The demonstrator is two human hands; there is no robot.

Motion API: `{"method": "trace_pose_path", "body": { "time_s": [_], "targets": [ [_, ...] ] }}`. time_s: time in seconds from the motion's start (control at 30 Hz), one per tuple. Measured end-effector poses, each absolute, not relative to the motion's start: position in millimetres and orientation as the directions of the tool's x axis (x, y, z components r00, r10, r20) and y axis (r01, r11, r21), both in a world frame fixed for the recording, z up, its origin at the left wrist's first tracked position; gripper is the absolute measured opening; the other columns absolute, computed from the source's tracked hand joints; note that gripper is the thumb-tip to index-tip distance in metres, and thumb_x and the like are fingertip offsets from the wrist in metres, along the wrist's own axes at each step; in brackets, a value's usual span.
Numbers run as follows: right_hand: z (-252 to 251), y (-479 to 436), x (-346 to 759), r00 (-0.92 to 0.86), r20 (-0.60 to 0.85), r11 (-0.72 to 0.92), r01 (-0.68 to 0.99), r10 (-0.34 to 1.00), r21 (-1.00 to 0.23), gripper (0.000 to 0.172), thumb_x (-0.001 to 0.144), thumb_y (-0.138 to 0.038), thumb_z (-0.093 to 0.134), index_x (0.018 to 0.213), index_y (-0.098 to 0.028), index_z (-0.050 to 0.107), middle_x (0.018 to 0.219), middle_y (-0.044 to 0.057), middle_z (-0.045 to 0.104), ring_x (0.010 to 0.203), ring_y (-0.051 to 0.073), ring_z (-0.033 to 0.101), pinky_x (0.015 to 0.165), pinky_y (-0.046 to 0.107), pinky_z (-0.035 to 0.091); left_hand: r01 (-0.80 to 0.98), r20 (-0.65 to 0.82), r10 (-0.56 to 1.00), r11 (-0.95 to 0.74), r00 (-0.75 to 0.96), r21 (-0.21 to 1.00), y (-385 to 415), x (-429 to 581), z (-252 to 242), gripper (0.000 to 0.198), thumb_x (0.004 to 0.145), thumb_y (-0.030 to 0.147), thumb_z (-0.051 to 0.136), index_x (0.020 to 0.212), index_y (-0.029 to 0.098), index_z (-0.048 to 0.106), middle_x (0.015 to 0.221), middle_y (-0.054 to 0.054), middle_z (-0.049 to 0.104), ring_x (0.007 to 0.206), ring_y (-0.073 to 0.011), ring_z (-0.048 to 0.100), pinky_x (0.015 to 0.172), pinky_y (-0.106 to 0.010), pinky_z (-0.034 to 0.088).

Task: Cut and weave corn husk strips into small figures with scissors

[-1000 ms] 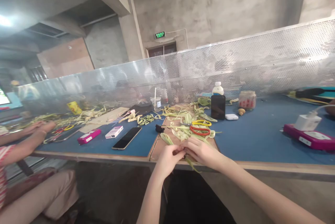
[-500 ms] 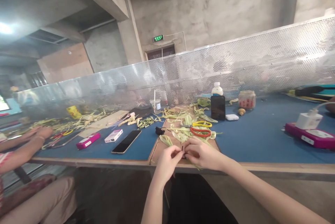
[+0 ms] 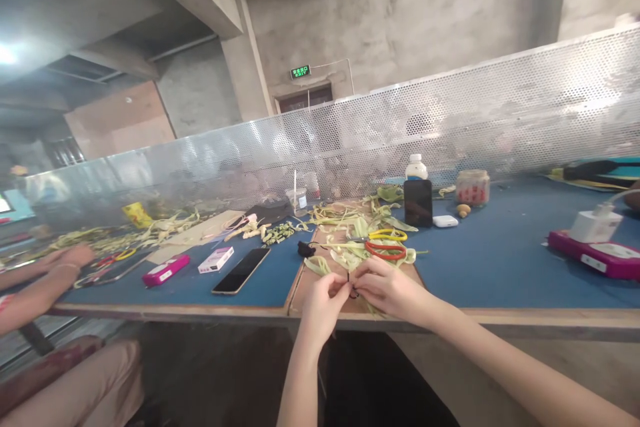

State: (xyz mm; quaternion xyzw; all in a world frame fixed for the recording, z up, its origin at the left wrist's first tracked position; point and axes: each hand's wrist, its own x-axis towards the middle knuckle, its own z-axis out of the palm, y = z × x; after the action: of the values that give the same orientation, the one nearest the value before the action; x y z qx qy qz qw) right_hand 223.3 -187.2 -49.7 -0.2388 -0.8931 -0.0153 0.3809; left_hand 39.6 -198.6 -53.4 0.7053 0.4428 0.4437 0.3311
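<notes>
At the near edge of the table, my left hand (image 3: 321,306) and my right hand (image 3: 387,288) meet fingertip to fingertip. Both pinch a thin black strand (image 3: 349,277), a short piece of which sticks up between them while a small loop shows below. Its exact kind is too small to make out. Just beyond my fingers lie scissors with a red and a yellow handle loop (image 3: 386,251), on pale green husk-like leaves (image 3: 345,258). A small black bundle (image 3: 306,249) sits to the left of these, on the brown board (image 3: 311,284).
Left of the board lie a phone (image 3: 241,271), a small white box (image 3: 216,260) and a magenta device (image 3: 166,270). Behind stand an upright phone (image 3: 418,203), a bottle (image 3: 415,167) and a jar (image 3: 473,188). A charger (image 3: 595,225) is at right; another person's hands (image 3: 73,257) are far left.
My hands stay together with only slight finger movement, and the black strand shows a little more clearly between them. The view has shifted slightly.
</notes>
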Motion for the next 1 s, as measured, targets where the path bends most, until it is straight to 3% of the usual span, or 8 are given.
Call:
{"method": "trace_pose_path", "body": {
  "time_s": [0.23, 0.67, 0.8, 0.9, 1.0],
  "targets": [
    [-47.1, -193.0, 221.6, -0.642, 0.65, 0.878, 0.471, 0.407, -0.084, 0.017, 0.086, -0.021, 0.046, 0.089, -0.019, 0.062, 0.095, 0.006, 0.056, 0.088, 0.015, 0.053, 0.078, 0.028, 0.046, 0.359, 0.332, 0.919, -0.39, 0.213, 0.848, -197.0, 37.6, -55.0, 0.025, 0.078, 0.039, 0.049, 0.083, 0.018, 0.061, 0.084, -0.005, 0.068, 0.082, -0.019, 0.062, 0.073, -0.026, 0.045],
    [-48.7, -180.4, 221.6, -0.596, 0.621, 0.855, 0.435, 0.509, -0.283, 0.008, 0.081, -0.019, 0.054, 0.087, -0.019, 0.058, 0.094, 0.006, 0.054, 0.089, 0.014, 0.053, 0.08, 0.027, 0.046, 0.409, 0.33, 0.919, -0.392, 0.216, 0.824, -198.9, 38.1, -54.2, 0.025, 0.079, 0.042, 0.048, 0.082, 0.019, 0.06, 0.083, -0.003, 0.067, 0.082, -0.0194, 0.062, 0.073, -0.026, 0.044],
    [-46.6, -179.7, 220.7, -0.55, 0.601, 0.808, 0.483, 0.579, -0.337, 0.015, 0.078, -0.021, 0.058, 0.093, -0.02, 0.06, 0.096, 0.005, 0.056, 0.092, 0.017, 0.052, 0.082, 0.029, 0.045, 0.363, 0.325, 0.924, -0.379, 0.201, 0.851, -198.5, 36.3, -52.9, 0.029, 0.081, 0.042, 0.046, 0.094, 0.019, 0.058, 0.085, -0.004, 0.067, 0.084, -0.0185, 0.062, 0.075, -0.027, 0.045],
    [-47.0, -175.2, 219.3, -0.58, 0.598, 0.823, 0.493, 0.553, -0.283, 0.01, 0.078, -0.018, 0.056, 0.084, -0.019, 0.064, 0.09, 0.005, 0.058, 0.087, 0.016, 0.053, 0.08, 0.03, 0.044, 0.3, 0.278, 0.933, -0.339, 0.228, 0.892, -193.7, 34.6, -46.5, 0.035, 0.082, 0.042, 0.044, 0.107, 0.019, 0.051, 0.086, -0.006, 0.067, 0.08, -0.0183, 0.063, 0.064, -0.027, 0.048],
    [-45.9, -165.2, 217.6, -0.573, 0.651, 0.835, 0.521, 0.498, -0.18, 0.015, 0.081, -0.017, 0.053, 0.075, -0.019, 0.066, 0.083, 0.004, 0.06, 0.082, 0.016, 0.052, 0.08, 0.033, 0.042, 0.247, 0.251, 0.935, -0.313, 0.252, 0.917, -181.4, 35.5, -35.4, 0.035, 0.081, 0.04, 0.047, 0.107, 0.017, 0.05, 0.081, -0.007, 0.067, 0.072, -0.0187, 0.064, 0.052, -0.025, 0.047]
  ]
}}
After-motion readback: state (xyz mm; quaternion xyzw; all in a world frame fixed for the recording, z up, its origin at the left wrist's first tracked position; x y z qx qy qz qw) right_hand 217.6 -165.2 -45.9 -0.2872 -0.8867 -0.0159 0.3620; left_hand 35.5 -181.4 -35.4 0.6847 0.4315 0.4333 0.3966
